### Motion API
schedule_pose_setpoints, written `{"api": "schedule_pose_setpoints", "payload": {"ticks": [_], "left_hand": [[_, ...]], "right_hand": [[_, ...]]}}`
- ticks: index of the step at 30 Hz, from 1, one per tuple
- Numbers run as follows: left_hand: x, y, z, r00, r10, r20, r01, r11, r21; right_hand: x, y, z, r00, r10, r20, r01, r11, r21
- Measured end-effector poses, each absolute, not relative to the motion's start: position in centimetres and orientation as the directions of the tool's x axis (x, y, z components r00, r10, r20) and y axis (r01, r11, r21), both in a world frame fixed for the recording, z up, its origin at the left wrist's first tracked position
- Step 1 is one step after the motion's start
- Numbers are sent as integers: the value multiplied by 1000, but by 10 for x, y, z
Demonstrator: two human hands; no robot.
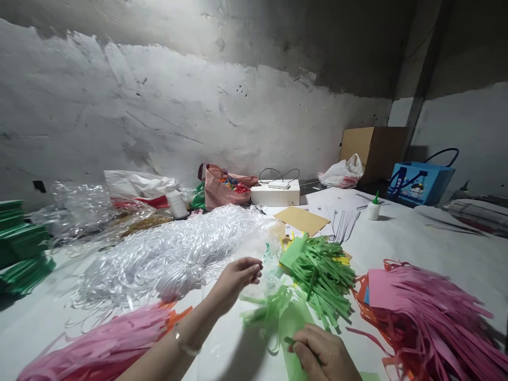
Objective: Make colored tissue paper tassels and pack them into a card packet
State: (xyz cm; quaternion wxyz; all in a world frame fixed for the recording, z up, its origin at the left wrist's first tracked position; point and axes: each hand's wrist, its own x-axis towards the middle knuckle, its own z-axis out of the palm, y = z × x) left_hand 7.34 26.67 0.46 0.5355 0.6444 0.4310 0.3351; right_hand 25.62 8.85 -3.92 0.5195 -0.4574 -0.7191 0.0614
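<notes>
My left hand (242, 275) hovers over the middle of the table, its fingers curled with the tips together; whatever they hold, if anything, is too small to make out. Lower down, my right hand (325, 352) is closed on a small dark green piece (289, 340) whose end sticks out past the thumb. Beneath it lies a light green fringed paper sheet (293, 317), its strips spread to the left. Just beyond sits a pile of green fringed paper (317, 270). A clump of thin, pale clear material (257, 264) lies behind my left hand.
Pink fringed paper lies at right (420, 307) and in a left bundle (107, 338). White ribbon strands (166, 254) fill the left middle. Green stacks (19, 248) stand far left. Behind are a glue bottle (373, 209), a white box (275, 194) and a blue bag (423, 182).
</notes>
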Motion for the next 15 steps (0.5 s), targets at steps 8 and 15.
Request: {"api": "schedule_pose_setpoints", "payload": {"ticks": [8, 15], "left_hand": [[72, 136, 1, 498, 832, -245, -262, 414, 872], [78, 116, -2, 439, 870, -223, -307, 379, 873]], "right_hand": [[248, 75, -30, -7, 716, 698, 483, 614, -625], [244, 71, -24, -120, 627, 769, 632, 646, -428]]}}
